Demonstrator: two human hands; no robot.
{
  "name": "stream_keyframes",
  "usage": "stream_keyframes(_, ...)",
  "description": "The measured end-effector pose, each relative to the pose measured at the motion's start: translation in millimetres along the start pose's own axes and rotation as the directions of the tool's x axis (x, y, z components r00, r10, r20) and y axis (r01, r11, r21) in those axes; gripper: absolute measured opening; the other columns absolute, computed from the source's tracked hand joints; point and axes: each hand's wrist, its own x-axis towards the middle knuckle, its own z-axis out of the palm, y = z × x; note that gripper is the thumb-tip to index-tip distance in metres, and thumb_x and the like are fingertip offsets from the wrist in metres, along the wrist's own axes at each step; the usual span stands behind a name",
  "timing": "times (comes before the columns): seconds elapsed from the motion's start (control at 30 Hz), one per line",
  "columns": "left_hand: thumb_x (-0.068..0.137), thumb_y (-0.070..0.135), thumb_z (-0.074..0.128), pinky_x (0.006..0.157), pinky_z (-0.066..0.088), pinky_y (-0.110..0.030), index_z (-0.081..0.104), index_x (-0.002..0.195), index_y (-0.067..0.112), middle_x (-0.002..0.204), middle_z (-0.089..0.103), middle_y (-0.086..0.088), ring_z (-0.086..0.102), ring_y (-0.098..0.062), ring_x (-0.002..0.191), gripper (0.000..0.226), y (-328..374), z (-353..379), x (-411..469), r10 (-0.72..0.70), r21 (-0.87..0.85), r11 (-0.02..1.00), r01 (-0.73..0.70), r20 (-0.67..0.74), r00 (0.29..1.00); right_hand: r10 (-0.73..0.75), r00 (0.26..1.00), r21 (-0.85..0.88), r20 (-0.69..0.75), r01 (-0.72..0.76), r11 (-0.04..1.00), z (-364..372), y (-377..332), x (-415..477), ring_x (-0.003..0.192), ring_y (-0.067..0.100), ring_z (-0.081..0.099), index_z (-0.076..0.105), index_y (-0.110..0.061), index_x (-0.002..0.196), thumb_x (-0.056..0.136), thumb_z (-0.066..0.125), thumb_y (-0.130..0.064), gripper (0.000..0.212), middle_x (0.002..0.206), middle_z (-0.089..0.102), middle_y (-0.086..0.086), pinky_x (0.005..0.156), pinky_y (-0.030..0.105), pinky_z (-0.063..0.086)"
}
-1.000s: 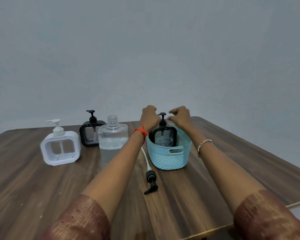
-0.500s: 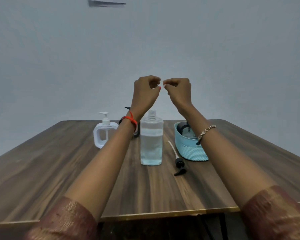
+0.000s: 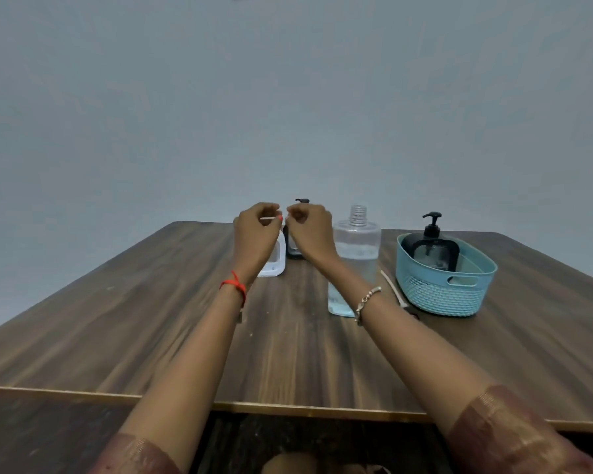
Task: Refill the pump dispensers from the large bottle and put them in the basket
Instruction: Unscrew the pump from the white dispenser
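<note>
Hands meet mid-air: left hand (image 3: 255, 230) and right hand (image 3: 310, 230), fingers curled in loosely, gripping nothing I can make out. They mask most of the white dispenser (image 3: 275, 258) and black dispenser (image 3: 294, 246). Large bottle (image 3: 356, 254) stands uncapped beside the basket (image 3: 442, 290), another black dispenser (image 3: 432, 249) inside.

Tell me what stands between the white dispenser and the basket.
The large bottle, cap off, stands on the table between the white dispenser and the basket. The right forearm also crosses that path, and a loose pump lies by the basket's near left side.
</note>
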Motion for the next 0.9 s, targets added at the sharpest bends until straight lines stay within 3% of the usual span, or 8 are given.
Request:
stream_keyframes(0.07, 0.085, 0.007, 0.060, 0.081, 0.048, -0.018, 0.066, 0.105, 0.005, 0.105, 0.069, -0.009, 0.064, -0.013, 0.090, 0.021, -16, -1, -2, -0.045, -0.014, 0.999, 0.045, 0.004, 0.999, 0.026, 0.999, -0.003, 0.031, -0.026, 1.000, 13, 10, -6, 0.092, 0.018, 0.061, 0.067, 0.000, 0.102, 0.083, 0.056, -0.004, 0.023, 0.098, 0.069, 0.013, 0.079, 0.022, 0.042)
stream_keyframes(0.17, 0.084, 0.005, 0.060, 0.079, 0.045, -0.023, 0.065, 0.105, 0.003, 0.105, 0.068, -0.010, 0.063, -0.019, 0.093, 0.021, -42, -1, -2, -0.134, -0.014, 0.991, 0.134, 0.001, 0.991, 0.093, 0.990, 0.001, 0.110, -0.094, 0.996, 31, 25, -11, 0.086, 0.028, 0.057, 0.062, 0.004, 0.089, 0.083, 0.051, -0.003, 0.014, 0.090, 0.064, 0.019, 0.075, 0.034, 0.042)
stream_keyframes(0.33, 0.083, 0.009, 0.063, 0.095, 0.046, -0.037, 0.052, 0.121, 0.002, 0.124, 0.057, -0.014, 0.054, -0.024, 0.111, 0.040, -86, -3, 8, -0.253, 0.009, 0.968, 0.253, 0.040, 0.967, 0.218, 0.963, -0.064, 0.160, -0.210, 0.976, 60, 51, 3, 0.111, 0.028, 0.051, 0.051, 0.003, 0.119, 0.087, 0.049, -0.009, 0.034, 0.122, 0.055, 0.018, 0.085, 0.030, 0.039)
stream_keyframes(0.43, 0.083, 0.014, 0.064, 0.099, 0.035, -0.028, 0.039, 0.133, 0.004, 0.139, 0.041, -0.011, 0.042, -0.020, 0.123, 0.057, -107, -3, 20, -0.270, 0.065, 0.962, 0.266, 0.061, 0.961, 0.262, 0.952, -0.054, 0.156, -0.256, 0.965, 73, 62, 17, 0.098, 0.024, 0.051, 0.053, 0.001, 0.102, 0.085, 0.049, -0.007, 0.019, 0.107, 0.056, 0.018, 0.077, 0.030, 0.038)
stream_keyframes(0.5, 0.084, 0.017, 0.065, 0.109, 0.030, -0.034, 0.027, 0.141, 0.004, 0.147, 0.029, -0.011, 0.032, -0.023, 0.135, 0.070, -121, -2, 32, -0.312, 0.094, 0.948, 0.303, 0.094, 0.945, 0.261, 0.956, -0.051, 0.132, -0.257, 0.965, 81, 67, 27, 0.089, 0.021, 0.046, 0.047, -0.007, 0.087, 0.084, 0.050, -0.006, 0.004, 0.093, 0.051, 0.012, 0.072, 0.028, 0.033)
stream_keyframes(0.63, 0.082, 0.022, 0.068, 0.112, 0.024, -0.035, 0.015, 0.146, 0.005, 0.154, 0.019, -0.011, 0.022, -0.024, 0.141, 0.085, -145, 4, 57, -0.368, 0.090, 0.930, 0.357, 0.151, 0.918, 0.237, 0.964, -0.037, 0.123, -0.234, 0.972, 94, 74, 46, 0.090, 0.020, 0.042, 0.044, -0.011, 0.090, 0.086, 0.056, -0.013, 0.013, 0.096, 0.048, 0.008, 0.075, 0.027, 0.031)
stream_keyframes(0.77, 0.075, 0.025, 0.075, 0.104, 0.029, -0.029, 0.011, 0.147, 0.008, 0.153, 0.023, -0.009, 0.028, -0.023, 0.139, 0.098, -166, 12, 75, -0.419, 0.022, 0.906, 0.423, 0.194, 0.887, 0.203, 0.963, -0.018, 0.177, -0.203, 0.979, 105, 79, 61, 0.117, 0.029, 0.045, 0.047, 0.000, 0.120, 0.088, 0.059, -0.023, 0.041, 0.125, 0.052, 0.016, 0.090, 0.031, 0.035)
stream_keyframes(0.9, 0.073, 0.014, 0.077, 0.102, 0.039, -0.033, 0.000, 0.148, 0.009, 0.143, 0.040, -0.010, 0.045, -0.024, 0.127, 0.107, -177, 20, 83, -0.455, -0.085, 0.864, 0.496, 0.293, 0.841, 0.213, 0.962, -0.056, 0.168, -0.207, 0.977, 116, 76, 74, 0.118, 0.033, 0.045, 0.051, 0.000, 0.116, 0.085, 0.064, -0.026, 0.043, 0.119, 0.057, 0.017, 0.099, 0.043, 0.037)
